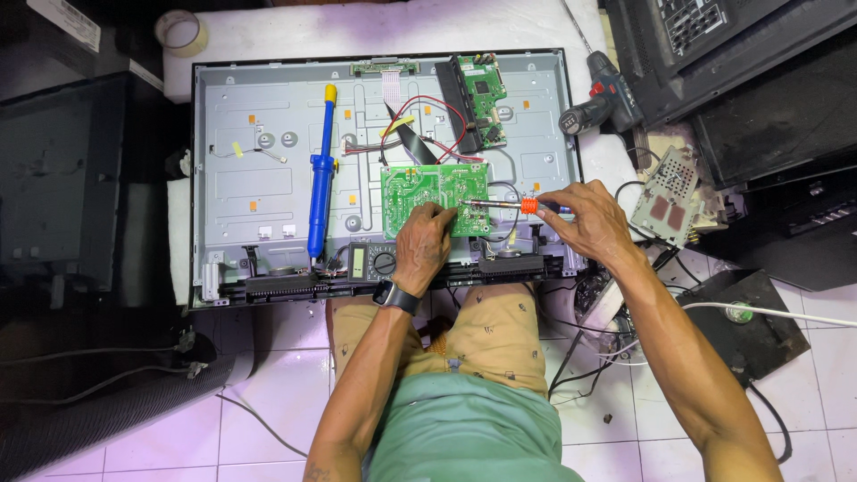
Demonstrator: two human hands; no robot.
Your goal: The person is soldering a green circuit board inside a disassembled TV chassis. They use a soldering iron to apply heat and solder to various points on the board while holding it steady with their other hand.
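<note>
A green circuit board (pixel 420 189) lies on the grey metal back of an opened flat screen (pixel 250 178). My left hand (pixel 422 250) rests on the board's lower right corner, fingers curled; whether it pinches anything I cannot tell. My right hand (pixel 585 219) grips a soldering iron (pixel 504 205) with an orange collar, its metal tip pointing left onto the board beside my left fingers. A watch sits on my left wrist.
A blue desoldering pump (pixel 320 178) lies upright on the chassis. A multimeter (pixel 372 261) sits at the near edge, a second green board (pixel 480 98) at the top. A cordless drill (pixel 603 94), a tape roll (pixel 181 32) and dark casings surround it. Cables cross the tiled floor.
</note>
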